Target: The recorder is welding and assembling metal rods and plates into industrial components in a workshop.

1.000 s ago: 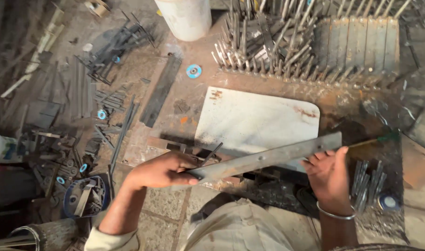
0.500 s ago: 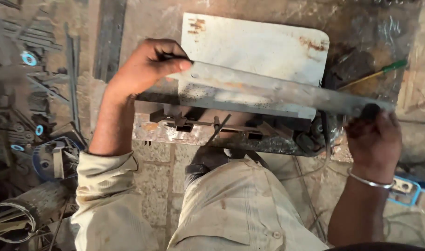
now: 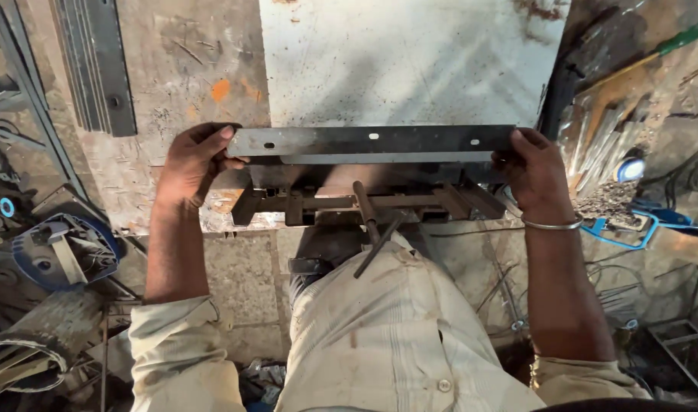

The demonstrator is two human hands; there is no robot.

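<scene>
Gripping each end of the punched steel bar [image 3: 372,143], left hand [image 3: 192,164] and right hand [image 3: 536,175] hold it crosswise above the dark jig [image 3: 356,200].

Two hands, left hand [image 3: 192,156] and right hand [image 3: 536,172], share one long metal bar [image 3: 372,143] with three small holes. One pale metal sheet [image 3: 410,61] lies beyond. One bangle [image 3: 551,224] circles the right wrist.

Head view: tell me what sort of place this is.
Probably a small metalworking shop. Both hands, left hand and right hand, hold a long dark punched steel strip over a rusty metal jig, beside a pale sheet-metal plate and stacked dark flat steel bars.
</scene>
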